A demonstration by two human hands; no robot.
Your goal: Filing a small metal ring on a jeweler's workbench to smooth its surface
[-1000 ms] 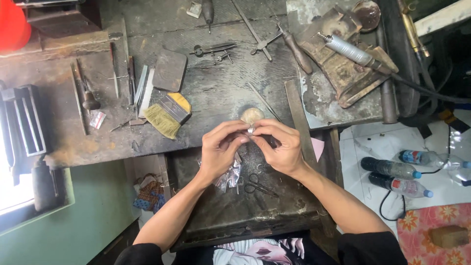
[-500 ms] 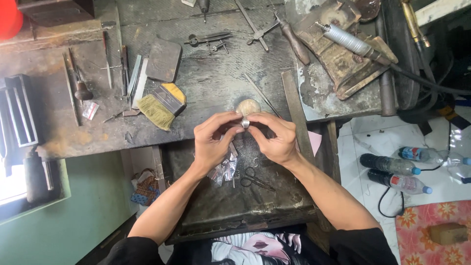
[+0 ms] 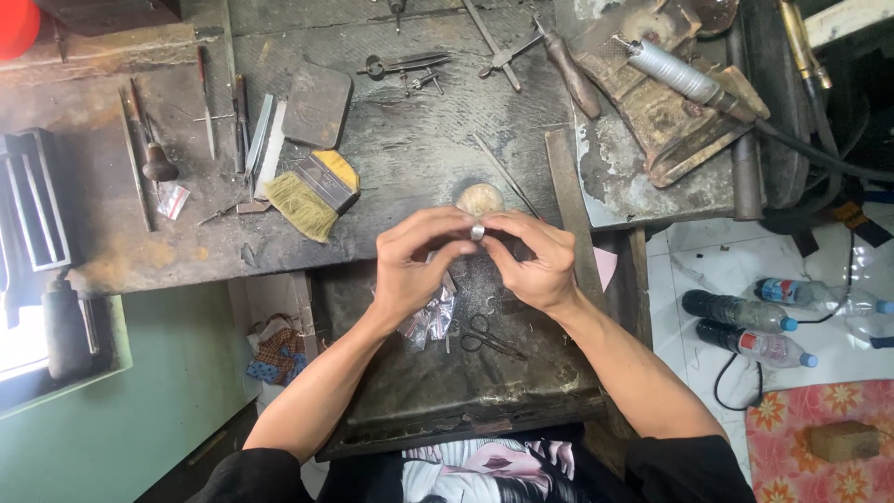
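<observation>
This is a small metalworker's or jeweller's workshop. A dark, scarred and stained wooden desk [image 3: 419, 158] is strewn with hand tools: a straw-bristled bench brush with a yellow-topped block [image 3: 312, 194], thin metal files and gravers [image 3: 237, 121], a wooden-handled awl [image 3: 570, 73], metal dividers [image 3: 402, 65] and a flat dark rectangular stone block [image 3: 317, 104]. A silver-barrelled torch on a black hose [image 3: 672, 73] rests on a scorched, rusty metal block [image 3: 666, 130]. Below the desk edge hangs a grimy metal catch tray [image 3: 447, 391] holding small black scissors [image 3: 489, 340] and a crumpled clear plastic bag [image 3: 430, 319]. Plastic water bottles [image 3: 745, 326] lie on the white tiled floor [image 3: 689, 270].
</observation>
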